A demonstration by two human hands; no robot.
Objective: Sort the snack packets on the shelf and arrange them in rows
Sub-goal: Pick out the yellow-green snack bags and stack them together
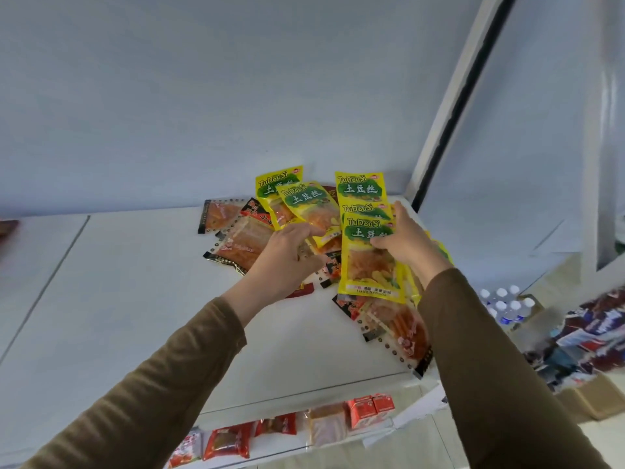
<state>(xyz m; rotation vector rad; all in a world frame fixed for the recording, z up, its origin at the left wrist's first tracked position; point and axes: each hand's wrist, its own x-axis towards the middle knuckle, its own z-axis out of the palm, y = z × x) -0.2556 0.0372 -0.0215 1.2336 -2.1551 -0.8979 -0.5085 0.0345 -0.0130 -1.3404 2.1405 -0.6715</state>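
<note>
On the white top shelf [135,282] lies a loose heap of snack packets. My left hand [287,252] grips two yellow-green potato-shred packets [304,208], fanned upward above the heap. My right hand [409,242] holds a stack of the same yellow packets [367,238], upright and overlapping, thumb on the front one. Under and around both hands lie red and black-edged spicy strip packets [236,242], some facing left, others near the shelf's right front corner [402,326].
A lower shelf holds red packets [226,441] and small red cartons [370,409]. To the right, on the floor, stand water bottles [507,302] and a cardboard box of dark wrappers [592,343]. A white wall rises behind the shelf; a dark-edged post [453,106] stands at its right.
</note>
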